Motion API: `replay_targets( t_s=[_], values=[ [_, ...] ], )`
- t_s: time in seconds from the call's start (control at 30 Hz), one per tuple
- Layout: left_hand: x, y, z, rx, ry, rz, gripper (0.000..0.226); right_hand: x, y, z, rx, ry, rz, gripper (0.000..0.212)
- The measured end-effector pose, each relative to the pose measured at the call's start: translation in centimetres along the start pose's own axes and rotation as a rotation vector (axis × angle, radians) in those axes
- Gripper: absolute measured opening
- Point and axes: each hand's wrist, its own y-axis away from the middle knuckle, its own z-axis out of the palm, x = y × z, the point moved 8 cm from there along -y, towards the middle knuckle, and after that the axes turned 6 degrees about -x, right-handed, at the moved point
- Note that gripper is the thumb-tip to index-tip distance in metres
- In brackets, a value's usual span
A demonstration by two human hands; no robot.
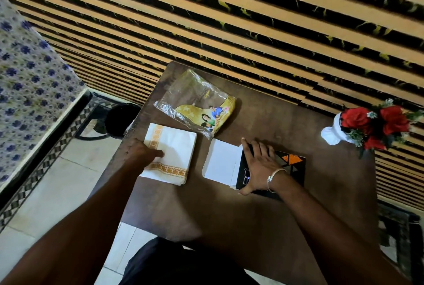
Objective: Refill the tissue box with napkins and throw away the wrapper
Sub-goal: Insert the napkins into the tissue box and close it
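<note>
A stack of white napkins (171,154) with orange borders lies on the left part of the brown table (229,211). My left hand (143,151) rests on the stack's left edge, thumb on top. The black tissue box (286,167) with orange triangles lies on its side at the right, its white flaps (221,163) open toward the napkins. My right hand (259,165) lies flat on the box, fingers spread. The empty yellow and clear plastic wrapper (197,103) lies at the table's far side.
A white vase with red flowers (367,126) stands at the table's far right. A black waste bin (119,119) sits on the floor left of the table, by a patterned cloth. A striped wall runs behind.
</note>
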Motion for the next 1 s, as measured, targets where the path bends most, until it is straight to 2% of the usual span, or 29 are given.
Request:
replay_targets(
  t_s=[0.07,0.17,0.27,0.4,0.53,0.8,1.0],
  values=[
    [0.5,0.3,0.0,-0.063,0.009,0.000,0.049,-0.1,0.1,-0.1,0.000,-0.001,0.003,0.155],
    [1.0,0.4,0.1,-0.153,-0.011,0.009,0.027,-0.1,0.2,-0.1,-0.004,0.001,0.009,0.155],
    [2.0,1.1,0.2,-0.205,0.000,0.053,0.026,0.0,0.2,-0.1,-0.007,-0.005,0.015,0.155],
    [2.0,1.0,0.4,-0.342,0.106,0.057,0.011,0.0,0.0,-0.1,-0.014,-0.024,0.028,0.155],
    [1.0,0.6,0.7,-0.513,0.172,-0.002,0.027,0.1,-0.2,-0.1,-0.015,-0.039,0.038,0.156],
    [1.5,1.0,1.2,-0.658,0.088,0.025,0.033,0.2,-0.3,-0.3,-0.020,-0.020,0.043,0.155],
    [2.2,0.0,0.5,-0.616,0.166,0.156,0.034,0.3,-0.4,-0.5,-0.024,-0.023,0.040,0.154]
  ],
)
